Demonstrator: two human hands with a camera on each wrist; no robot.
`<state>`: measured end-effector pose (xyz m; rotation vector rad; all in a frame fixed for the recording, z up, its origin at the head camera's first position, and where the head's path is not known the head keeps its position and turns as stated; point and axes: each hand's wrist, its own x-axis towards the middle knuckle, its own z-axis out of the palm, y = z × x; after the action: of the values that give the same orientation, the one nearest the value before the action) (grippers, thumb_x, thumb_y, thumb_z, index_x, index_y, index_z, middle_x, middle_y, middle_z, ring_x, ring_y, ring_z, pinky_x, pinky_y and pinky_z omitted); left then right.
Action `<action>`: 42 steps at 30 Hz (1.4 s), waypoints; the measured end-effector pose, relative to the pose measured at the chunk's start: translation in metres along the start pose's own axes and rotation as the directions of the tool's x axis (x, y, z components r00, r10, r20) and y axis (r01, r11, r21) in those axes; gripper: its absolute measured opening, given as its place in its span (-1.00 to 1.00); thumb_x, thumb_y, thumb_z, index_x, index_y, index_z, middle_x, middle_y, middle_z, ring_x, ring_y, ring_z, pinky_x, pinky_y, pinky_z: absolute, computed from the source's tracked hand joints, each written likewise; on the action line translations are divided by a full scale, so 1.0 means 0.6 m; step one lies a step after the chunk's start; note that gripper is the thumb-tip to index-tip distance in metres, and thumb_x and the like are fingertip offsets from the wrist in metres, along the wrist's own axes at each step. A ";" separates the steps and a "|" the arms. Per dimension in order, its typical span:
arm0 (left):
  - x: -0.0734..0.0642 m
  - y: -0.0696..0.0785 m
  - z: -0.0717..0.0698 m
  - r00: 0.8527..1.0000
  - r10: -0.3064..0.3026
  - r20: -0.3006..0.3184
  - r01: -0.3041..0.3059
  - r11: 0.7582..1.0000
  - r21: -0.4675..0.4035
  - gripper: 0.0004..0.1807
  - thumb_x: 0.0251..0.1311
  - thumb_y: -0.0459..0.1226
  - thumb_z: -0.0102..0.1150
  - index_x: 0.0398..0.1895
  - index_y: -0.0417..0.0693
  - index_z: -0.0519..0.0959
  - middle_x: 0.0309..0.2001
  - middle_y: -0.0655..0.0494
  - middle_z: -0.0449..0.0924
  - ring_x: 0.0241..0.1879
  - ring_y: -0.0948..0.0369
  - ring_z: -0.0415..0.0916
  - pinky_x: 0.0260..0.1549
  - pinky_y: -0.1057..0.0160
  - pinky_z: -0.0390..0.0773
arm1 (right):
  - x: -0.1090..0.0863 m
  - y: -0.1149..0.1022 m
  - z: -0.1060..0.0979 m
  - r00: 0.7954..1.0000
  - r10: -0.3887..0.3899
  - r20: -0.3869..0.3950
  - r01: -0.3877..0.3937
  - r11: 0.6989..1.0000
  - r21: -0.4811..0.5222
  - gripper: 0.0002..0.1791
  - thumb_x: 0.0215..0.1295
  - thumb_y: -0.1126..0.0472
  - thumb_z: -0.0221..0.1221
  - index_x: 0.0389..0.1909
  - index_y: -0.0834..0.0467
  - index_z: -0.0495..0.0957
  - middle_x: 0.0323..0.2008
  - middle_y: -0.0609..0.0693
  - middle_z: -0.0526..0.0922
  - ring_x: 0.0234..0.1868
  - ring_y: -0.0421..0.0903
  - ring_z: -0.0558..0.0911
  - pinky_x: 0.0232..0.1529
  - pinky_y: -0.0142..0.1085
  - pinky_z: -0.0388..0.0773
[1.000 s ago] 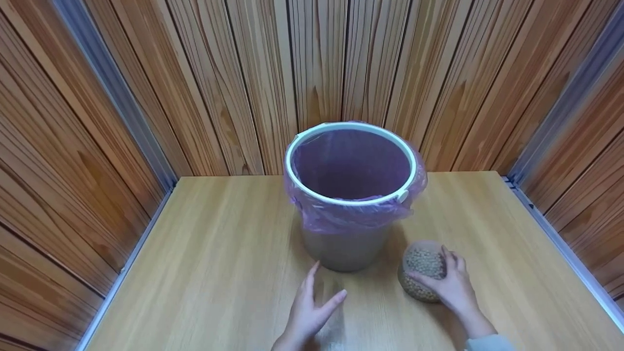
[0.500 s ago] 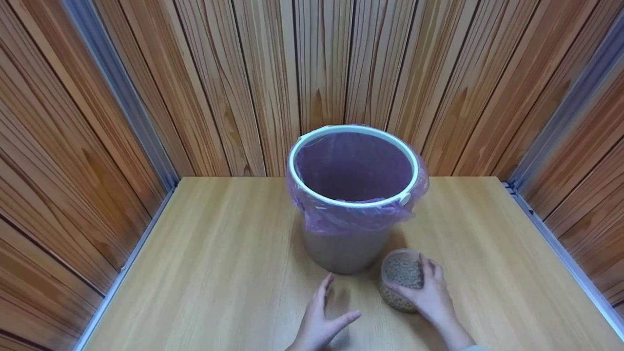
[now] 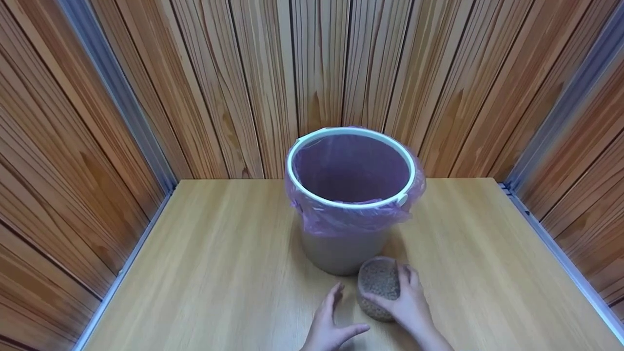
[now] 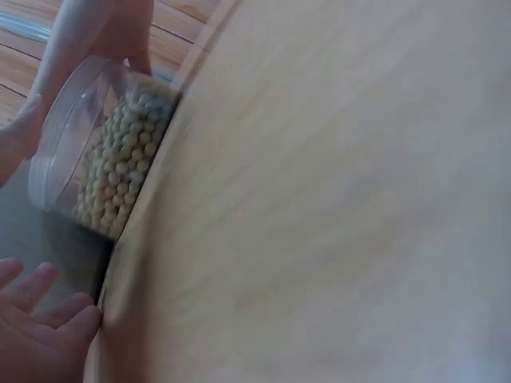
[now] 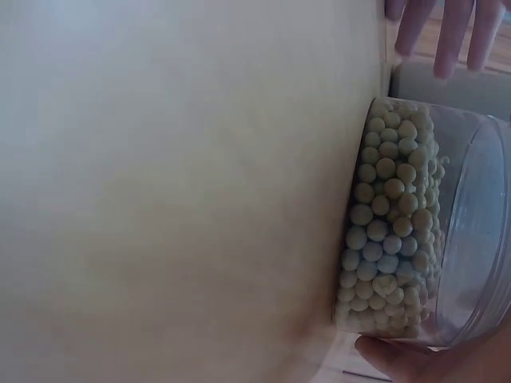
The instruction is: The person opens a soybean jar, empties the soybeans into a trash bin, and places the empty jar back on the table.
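A clear plastic jar (image 3: 378,287) stands upright at the near right foot of the bucket. Small round pale pellets (image 5: 389,231), perhaps dried peas, fill roughly its lower half. My right hand (image 3: 408,302) grips the jar from the right side, thumb in front and fingers behind. In the left wrist view the jar (image 4: 108,152) has its base at the tabletop. My left hand (image 3: 331,322) is just left of it, fingers spread from the thumb, holding nothing. Behind both hands, the grey bucket (image 3: 341,251) wears a purple plastic bag (image 3: 336,222) folded over its rim.
A pale ring (image 3: 358,205) runs around the bucket's mouth over the bag. The wooden tabletop (image 3: 214,263) ends at a wood-panelled back wall (image 3: 243,87). Panelled side walls with metal edge strips (image 3: 122,278) flank it left and right.
My right hand has brought the jar leftward and toward me, from right of the bucket to its near foot. My left hand has shifted slightly right and nearer, still empty.
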<state>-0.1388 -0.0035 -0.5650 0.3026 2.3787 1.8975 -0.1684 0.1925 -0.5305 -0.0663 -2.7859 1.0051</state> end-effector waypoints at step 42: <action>0.014 -0.002 0.019 0.973 -0.023 -0.228 0.062 0.985 0.164 0.28 -0.59 0.21 0.51 0.35 -0.04 0.13 0.22 0.03 0.29 0.21 0.04 0.22 0.16 -0.08 0.26 | -0.033 -0.003 0.014 0.951 -0.074 0.300 -0.092 0.860 0.503 0.33 -0.34 0.13 0.53 0.45 0.11 -0.14 0.41 0.23 -0.01 0.38 0.27 -0.01 0.30 0.22 -0.14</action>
<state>-0.1448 0.0086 -0.5685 0.0472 2.6761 1.7997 -0.1506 0.1839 -0.5387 0.1663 -2.6598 1.8704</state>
